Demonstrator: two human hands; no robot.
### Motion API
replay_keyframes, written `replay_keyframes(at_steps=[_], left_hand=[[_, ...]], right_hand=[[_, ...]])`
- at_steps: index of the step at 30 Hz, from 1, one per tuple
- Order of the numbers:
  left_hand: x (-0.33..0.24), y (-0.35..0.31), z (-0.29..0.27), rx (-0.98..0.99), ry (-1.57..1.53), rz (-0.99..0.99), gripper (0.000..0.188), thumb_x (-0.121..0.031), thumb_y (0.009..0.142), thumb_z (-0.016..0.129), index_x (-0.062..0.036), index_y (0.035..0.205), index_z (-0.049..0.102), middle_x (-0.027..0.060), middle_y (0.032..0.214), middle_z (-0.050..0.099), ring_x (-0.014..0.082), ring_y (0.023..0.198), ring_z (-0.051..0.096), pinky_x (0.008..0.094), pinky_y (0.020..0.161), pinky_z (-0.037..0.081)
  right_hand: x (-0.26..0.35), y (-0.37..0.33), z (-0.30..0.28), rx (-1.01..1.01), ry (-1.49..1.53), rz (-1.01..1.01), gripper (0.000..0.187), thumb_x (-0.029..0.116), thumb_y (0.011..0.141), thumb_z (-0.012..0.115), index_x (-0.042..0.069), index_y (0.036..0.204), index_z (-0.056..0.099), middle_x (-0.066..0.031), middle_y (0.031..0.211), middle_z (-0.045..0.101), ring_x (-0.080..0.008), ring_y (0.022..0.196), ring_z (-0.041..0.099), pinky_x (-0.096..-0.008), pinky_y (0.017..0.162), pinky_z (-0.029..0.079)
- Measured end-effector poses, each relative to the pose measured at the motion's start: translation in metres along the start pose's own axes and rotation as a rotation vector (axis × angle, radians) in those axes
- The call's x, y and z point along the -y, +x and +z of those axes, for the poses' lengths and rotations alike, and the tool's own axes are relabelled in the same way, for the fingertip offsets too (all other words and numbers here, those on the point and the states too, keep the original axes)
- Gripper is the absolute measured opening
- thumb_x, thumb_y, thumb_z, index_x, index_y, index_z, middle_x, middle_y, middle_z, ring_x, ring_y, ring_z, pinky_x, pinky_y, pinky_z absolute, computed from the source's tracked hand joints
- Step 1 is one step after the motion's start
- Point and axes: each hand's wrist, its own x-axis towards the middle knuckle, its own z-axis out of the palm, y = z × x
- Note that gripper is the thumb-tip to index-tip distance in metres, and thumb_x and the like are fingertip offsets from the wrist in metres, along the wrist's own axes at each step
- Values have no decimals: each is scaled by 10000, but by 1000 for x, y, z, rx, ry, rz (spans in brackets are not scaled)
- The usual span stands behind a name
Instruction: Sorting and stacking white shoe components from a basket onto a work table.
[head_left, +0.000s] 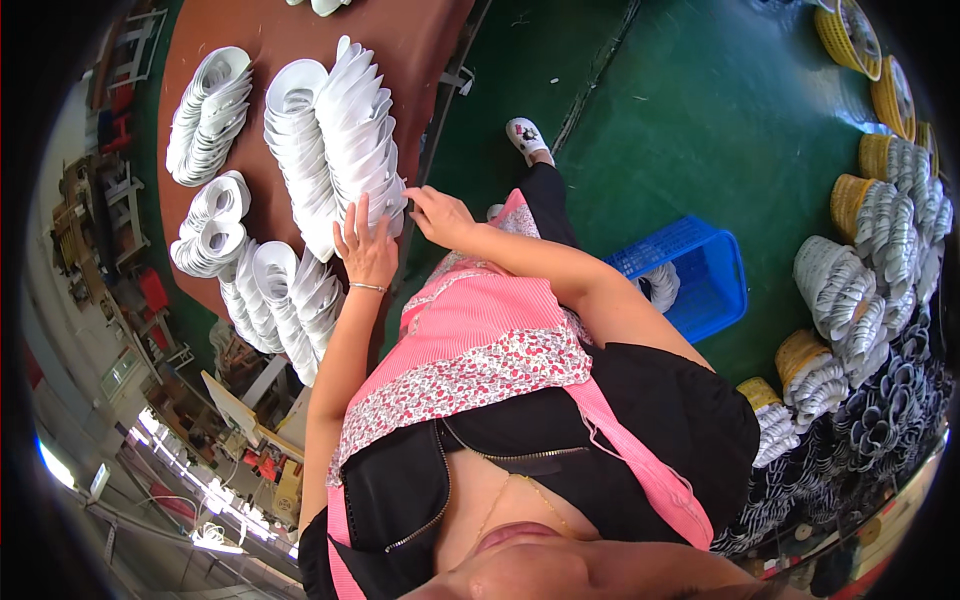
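Just past the pink apron (480,315), the left hand (370,255) lies with fingers spread against the near end of a long stack of nested white shoe uppers (355,130) on the brown table (418,70). The right hand (443,218) has its fingers bent at the stack's right edge; whether they pinch a piece, I cannot tell. A blue plastic crate (735,285) sits on the green floor (680,110), with yellow baskets (848,203) farther right.
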Motion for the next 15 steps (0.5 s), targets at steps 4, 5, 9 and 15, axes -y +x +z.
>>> replay_keyframes(at_steps=[4, 5, 9, 15], left_hand=[[-2, -2, 8, -101, -63, -37, 377, -122, 745, 690, -178, 1117, 667, 92, 1577, 359, 305, 1465, 289, 534, 1199, 134], [-3, -2, 9, -99, -65, -39, 377, -122, 745, 690, -178, 1117, 667, 92, 1577, 359, 305, 1465, 289, 534, 1199, 134], [-4, 2, 6, -68, -112, -49, 378, -136, 758, 646, -157, 1134, 684, 127, 1576, 354, 350, 1459, 280, 552, 1193, 161], [1, 25, -7, -26, -80, 12, 295, -117, 760, 618, -140, 1035, 724, 105, 1604, 337, 360, 1467, 268, 548, 1194, 161]], right_hand=[[13, 16, -8, -16, 68, -43, 428, 112, 872, 628, 153, 1286, 529, -144, 992, 611, -366, 919, 655, -460, 754, 553], [13, 19, -6, 2, 65, -29, 437, 100, 871, 624, 159, 1294, 528, -143, 1001, 606, -369, 916, 655, -463, 752, 552], [15, 21, 0, 35, -21, 1, 472, 68, 867, 613, 173, 1318, 520, -148, 1045, 584, -379, 914, 652, -470, 744, 549], [7, 17, 3, 46, -120, -62, 511, 49, 863, 611, 216, 1336, 514, -155, 1027, 552, -361, 920, 657, -458, 742, 550]])
